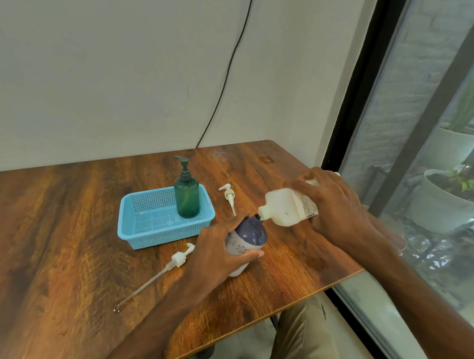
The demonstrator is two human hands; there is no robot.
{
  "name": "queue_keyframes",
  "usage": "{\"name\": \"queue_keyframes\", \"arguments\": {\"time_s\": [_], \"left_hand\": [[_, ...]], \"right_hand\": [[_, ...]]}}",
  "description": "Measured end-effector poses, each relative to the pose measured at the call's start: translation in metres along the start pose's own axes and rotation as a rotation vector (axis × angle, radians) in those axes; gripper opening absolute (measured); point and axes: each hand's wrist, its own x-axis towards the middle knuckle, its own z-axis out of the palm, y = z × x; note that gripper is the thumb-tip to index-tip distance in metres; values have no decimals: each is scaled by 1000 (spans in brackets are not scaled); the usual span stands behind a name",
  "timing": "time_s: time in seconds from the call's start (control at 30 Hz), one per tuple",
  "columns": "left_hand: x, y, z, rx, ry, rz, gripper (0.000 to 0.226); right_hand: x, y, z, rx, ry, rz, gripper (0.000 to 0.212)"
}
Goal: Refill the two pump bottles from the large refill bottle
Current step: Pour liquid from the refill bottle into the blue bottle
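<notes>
My left hand point(217, 254) grips a purple-and-white pump bottle point(248, 237) with its pump off, standing on the table. My right hand point(329, 206) holds the large cream refill bottle point(286, 208) tipped on its side, its open spout touching the purple bottle's neck. A green pump bottle point(186, 196) with its pump on stands in the blue basket point(137, 224). Two loose white pumps lie on the table: a long-tubed one point(174, 260) left of my left hand and a small one point(228, 196) behind the purple bottle.
The wooden table point(67, 240) ends in a front edge near my lap and a right edge by a dark-framed window point(347, 129). A black cable point(229, 71) runs down the wall behind. Potted plants stand outside the glass.
</notes>
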Motion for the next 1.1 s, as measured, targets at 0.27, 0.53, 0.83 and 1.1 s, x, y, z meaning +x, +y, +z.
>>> {"name": "queue_keyframes", "arguments": {"time_s": [0.27,0.53,0.83,1.1], "left_hand": [[0,1,0,9,-8,-11,96],[0,-1,0,8,-6,-17,93],[0,0,0,15,-11,-32,93],[0,-2,1,18,-11,-31,96]], "right_hand": [[1,0,1,-15,-3,5,78],[2,-2,0,-13,-5,-4,79],[1,-2,-2,-16,-6,-1,78],[3,-4,-3,-30,-21,12,80]]}}
